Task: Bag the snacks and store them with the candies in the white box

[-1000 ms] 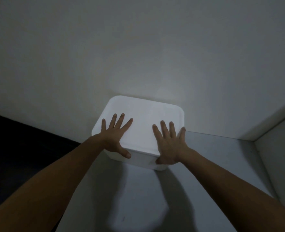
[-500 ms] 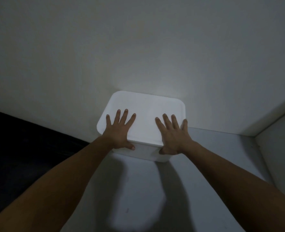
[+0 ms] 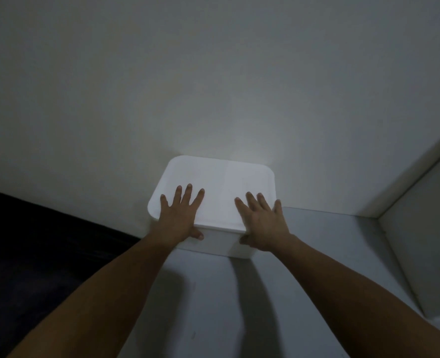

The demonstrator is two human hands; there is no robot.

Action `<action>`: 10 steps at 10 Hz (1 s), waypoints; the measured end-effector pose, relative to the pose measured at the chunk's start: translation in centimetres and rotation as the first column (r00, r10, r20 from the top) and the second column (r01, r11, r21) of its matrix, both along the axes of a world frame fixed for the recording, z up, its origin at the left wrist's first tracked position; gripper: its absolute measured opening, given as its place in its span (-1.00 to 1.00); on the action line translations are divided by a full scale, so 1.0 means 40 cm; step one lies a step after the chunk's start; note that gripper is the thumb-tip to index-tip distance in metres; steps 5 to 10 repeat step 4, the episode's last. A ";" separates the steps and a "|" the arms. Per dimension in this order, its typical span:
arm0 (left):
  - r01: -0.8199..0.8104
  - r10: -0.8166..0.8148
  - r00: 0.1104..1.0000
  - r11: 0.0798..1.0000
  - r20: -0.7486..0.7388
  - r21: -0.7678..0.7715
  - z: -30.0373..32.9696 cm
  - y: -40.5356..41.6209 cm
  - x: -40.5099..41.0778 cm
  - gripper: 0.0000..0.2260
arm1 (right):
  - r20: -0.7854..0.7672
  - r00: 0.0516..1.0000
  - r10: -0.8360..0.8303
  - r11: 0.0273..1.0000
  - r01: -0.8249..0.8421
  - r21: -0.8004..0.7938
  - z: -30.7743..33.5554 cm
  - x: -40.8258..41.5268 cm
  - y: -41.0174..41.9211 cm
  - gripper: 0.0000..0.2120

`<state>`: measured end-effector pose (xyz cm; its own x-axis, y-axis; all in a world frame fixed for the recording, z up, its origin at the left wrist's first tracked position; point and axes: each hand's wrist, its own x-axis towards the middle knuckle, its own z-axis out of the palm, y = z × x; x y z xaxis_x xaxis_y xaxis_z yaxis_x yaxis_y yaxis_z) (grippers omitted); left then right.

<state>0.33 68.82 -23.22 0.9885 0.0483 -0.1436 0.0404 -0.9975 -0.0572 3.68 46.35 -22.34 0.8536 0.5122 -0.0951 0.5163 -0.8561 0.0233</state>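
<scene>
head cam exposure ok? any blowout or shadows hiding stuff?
Head view: dim overall; the white box lid is blown out, no surface detail. Left hand and right hand stay readable. Arm shadows fall on the grey shelf; far left is near black.

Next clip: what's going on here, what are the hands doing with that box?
A person has both hands flat on the lid of a closed white box that sits on a grey shelf against the wall. The left hand and right hand rest with fingers spread straight on top, thumbs hooked over the front edge. No snacks or candies are visible; whatever is inside is hidden.
</scene>
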 end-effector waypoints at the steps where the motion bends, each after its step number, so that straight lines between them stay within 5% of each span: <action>1: -0.048 0.048 0.999 0.999 0.000 0.008 0.012 -0.037 -0.030 0.07 | 0.021 1.000 -0.018 0.998 0.017 0.066 -0.002 -0.036 -0.027 -0.11; 4: 0.047 -0.050 0.993 0.999 0.109 0.027 0.025 -0.183 -0.140 -0.01 | 0.010 0.996 -0.086 0.973 0.082 0.215 -0.013 -0.177 -0.197 -0.26; 10: 0.047 -0.050 0.993 0.999 0.109 0.027 0.025 -0.183 -0.140 -0.01 | 0.010 0.996 -0.086 0.973 0.082 0.215 -0.013 -0.177 -0.197 -0.26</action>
